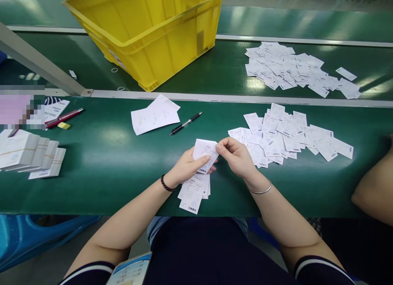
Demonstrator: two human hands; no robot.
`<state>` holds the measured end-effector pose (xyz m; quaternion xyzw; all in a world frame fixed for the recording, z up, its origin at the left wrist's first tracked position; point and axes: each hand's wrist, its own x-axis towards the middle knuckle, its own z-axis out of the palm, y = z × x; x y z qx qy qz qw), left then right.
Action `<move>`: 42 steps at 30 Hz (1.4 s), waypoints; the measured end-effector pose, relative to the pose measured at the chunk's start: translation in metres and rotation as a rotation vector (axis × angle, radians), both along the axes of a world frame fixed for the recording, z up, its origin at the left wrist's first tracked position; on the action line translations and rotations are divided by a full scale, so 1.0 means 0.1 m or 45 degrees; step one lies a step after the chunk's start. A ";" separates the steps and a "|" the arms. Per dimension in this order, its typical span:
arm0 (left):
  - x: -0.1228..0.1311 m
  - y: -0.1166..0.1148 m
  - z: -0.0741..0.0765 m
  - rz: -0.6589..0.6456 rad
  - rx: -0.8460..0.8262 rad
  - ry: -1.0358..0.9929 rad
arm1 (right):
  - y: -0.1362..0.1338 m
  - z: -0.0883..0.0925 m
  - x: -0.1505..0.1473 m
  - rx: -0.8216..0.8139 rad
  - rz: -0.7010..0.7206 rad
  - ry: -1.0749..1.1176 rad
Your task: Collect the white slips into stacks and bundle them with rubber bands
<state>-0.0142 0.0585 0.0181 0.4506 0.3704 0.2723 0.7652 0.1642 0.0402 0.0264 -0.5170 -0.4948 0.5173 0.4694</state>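
Note:
My left hand point(194, 165) is closed round a small stack of white printed cards point(203, 149), its thumb lying across the top one. At the stack's upper right corner, my right hand point(235, 155) pinches the edge of the cards between thumb and finger; how many it grips I cannot tell. Below the held stack, several loose cards point(192, 197) lie overlapping on the green table near its front edge. Just right of my right hand spreads a loose pile of similar printed cards point(282, 133).
A yellow plastic bin point(172, 52) stands behind, beside another card pile point(282, 68). Folded white paper point(155, 116) and a black pen point(186, 124) lie ahead. Banded card stacks point(30, 154) and a red pen point(64, 118) sit left. Another person's arm point(376, 187) is at the right.

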 end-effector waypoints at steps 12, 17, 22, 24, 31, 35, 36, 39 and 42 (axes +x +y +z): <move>-0.09 0.16 0.01 0.450 0.167 0.011 | -0.06 0.01 0.03 0.015 0.025 -0.186; -0.13 0.27 0.14 0.714 0.189 -0.066 | -0.13 -0.01 -0.05 -0.175 0.330 -0.285; -0.11 0.26 0.14 0.709 0.176 -0.072 | -0.14 -0.07 -0.12 0.016 0.414 -0.763; -0.10 0.24 0.13 0.692 0.177 -0.074 | -0.16 -0.04 -0.14 0.195 0.401 -0.927; -0.11 0.24 0.10 0.677 0.199 -0.055 | -0.49 0.01 -0.41 0.578 0.843 -1.296; -0.11 0.24 0.09 0.664 0.203 -0.054 | -0.53 -0.04 -0.46 0.511 0.913 -1.424; -0.11 0.24 0.08 0.657 0.202 -0.052 | -0.52 -0.04 -0.46 0.499 0.912 -1.426; -0.10 0.23 0.08 0.633 0.192 -0.043 | -0.49 -0.02 -0.45 0.499 0.923 -1.406; -0.09 0.22 0.08 0.625 0.182 -0.043 | -0.52 -0.01 -0.47 0.525 0.955 -1.411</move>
